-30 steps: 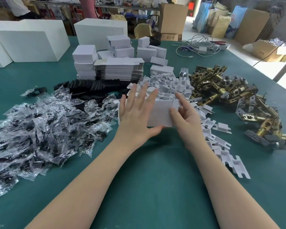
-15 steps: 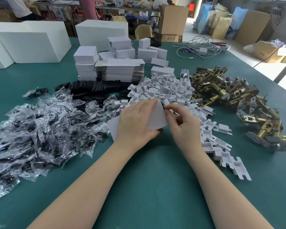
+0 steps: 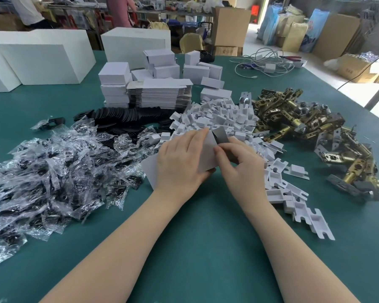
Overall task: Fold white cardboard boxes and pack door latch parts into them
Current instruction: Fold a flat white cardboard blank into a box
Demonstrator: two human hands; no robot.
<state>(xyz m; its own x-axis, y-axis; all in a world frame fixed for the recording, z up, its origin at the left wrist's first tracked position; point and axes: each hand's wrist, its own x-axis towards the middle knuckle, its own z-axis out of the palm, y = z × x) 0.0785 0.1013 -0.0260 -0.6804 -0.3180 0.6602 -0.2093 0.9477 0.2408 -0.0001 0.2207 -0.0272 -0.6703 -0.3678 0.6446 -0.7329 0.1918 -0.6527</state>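
Far left: heap of clear crinkly plastic bags holding black parts (image 3: 53,171) lies on the teal desk (image 3: 195,248), untouched.
Left hand (image 3: 179,162): fingers curled round the flat white cardboard box blank (image 3: 206,149), gripping it just above the desk.
Right hand (image 3: 239,158): fingertips pinching a flap at the blank's right edge, grey inside showing.
Behind: stack of flat white blanks (image 3: 160,95) waits; several folded white boxes (image 3: 164,64) stand beyond it.
Right: pile of brass door latches (image 3: 304,127), unpacked.
Progress: early, 1 box mid-fold, plenty left.
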